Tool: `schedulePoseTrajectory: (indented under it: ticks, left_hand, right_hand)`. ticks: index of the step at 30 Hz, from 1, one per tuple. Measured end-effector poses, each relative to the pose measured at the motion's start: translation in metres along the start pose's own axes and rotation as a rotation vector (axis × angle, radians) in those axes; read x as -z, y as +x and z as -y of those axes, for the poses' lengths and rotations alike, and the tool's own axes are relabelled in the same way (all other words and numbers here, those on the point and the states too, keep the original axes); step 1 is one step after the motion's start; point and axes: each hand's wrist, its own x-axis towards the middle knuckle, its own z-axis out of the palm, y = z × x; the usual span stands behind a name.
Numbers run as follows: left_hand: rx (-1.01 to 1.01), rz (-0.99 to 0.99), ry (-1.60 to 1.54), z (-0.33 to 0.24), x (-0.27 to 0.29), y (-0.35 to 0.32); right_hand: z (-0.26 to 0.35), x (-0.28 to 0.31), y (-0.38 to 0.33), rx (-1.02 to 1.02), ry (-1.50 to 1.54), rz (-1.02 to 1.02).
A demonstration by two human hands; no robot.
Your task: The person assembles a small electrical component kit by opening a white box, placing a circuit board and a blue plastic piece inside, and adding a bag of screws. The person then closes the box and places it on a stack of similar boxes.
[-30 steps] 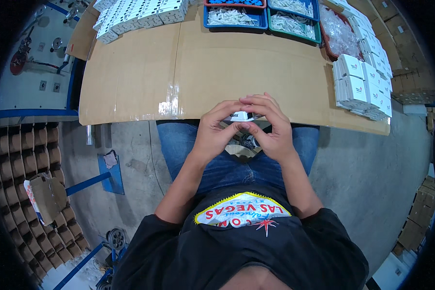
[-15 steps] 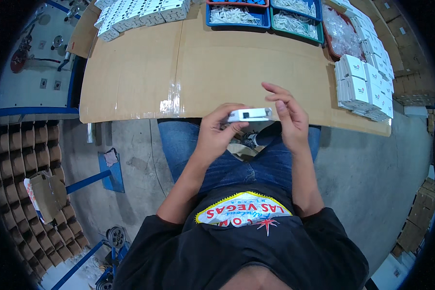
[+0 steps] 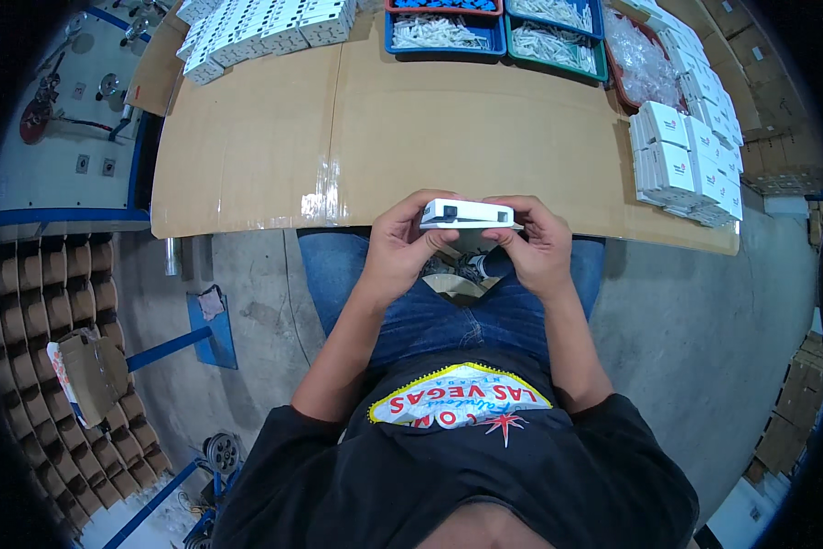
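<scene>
Above my lap, at the near edge of the cardboard-covered table (image 3: 448,128), I hold a flat white plastic casing (image 3: 484,216) edge-on with both hands. A dark square opening shows in its side towards the left, and a narrow wedge-shaped gap runs along its lower edge. My left hand (image 3: 396,245) grips the left end, thumb below and fingers behind. My right hand (image 3: 544,249) pinches the right end in the same way. The fingertips behind the casing are hidden.
White casings (image 3: 677,169) stand stacked on the table's right side. Rows of white boxes (image 3: 265,32) sit at the far left. At the back are a blue tray (image 3: 448,55) and a green tray (image 3: 558,69) of small white parts, beside clear plastic bags (image 3: 645,64).
My right hand, raised with its fingers apart before, has closed on the casing's right end. The casing has shifted slightly left and sits more level.
</scene>
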Motion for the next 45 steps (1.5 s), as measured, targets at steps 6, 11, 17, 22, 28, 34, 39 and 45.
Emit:
schedulePoseTrajectory:
  ticks: [6, 11, 17, 22, 28, 34, 39, 45]
  left_hand:
    - [0.045, 0.004, -0.012, -0.005, 0.002, -0.001]
    - [-0.038, 0.073, 0.113, -0.012, 0.002, 0.002]
    - [-0.05, 0.028, -0.001, -0.004, 0.0, -0.003]
    - [-0.06, 0.007, 0.014, 0.0, 0.001, -0.006]
    - [-0.057, 0.001, 0.027, 0.001, 0.003, -0.005]
    - [-0.051, -0.01, 0.047, -0.001, 0.004, -0.005]
    - [-0.052, -0.012, 0.046, 0.0, 0.006, -0.005]
    - [-0.057, -0.021, 0.038, 0.0, 0.005, -0.002]
  right_hand:
    - [-0.001, 0.0, -0.001, 0.023, -0.01, 0.003]
    - [0.0, 0.002, 0.001, 0.002, 0.0, 0.027]
    - [-0.004, 0.0, 0.0, -0.019, 0.034, 0.038]
    - [-0.003, 0.001, -0.001, -0.028, 0.041, 0.055]
    - [-0.003, 0.001, 0.0, -0.035, 0.011, 0.07]
    - [-0.001, -0.001, 0.001, -0.055, 0.014, 0.094]
    - [-0.002, -0.002, 0.001, -0.045, 0.001, 0.095]
    - [0.011, -0.006, 0.005, 0.076, -0.199, 0.083]
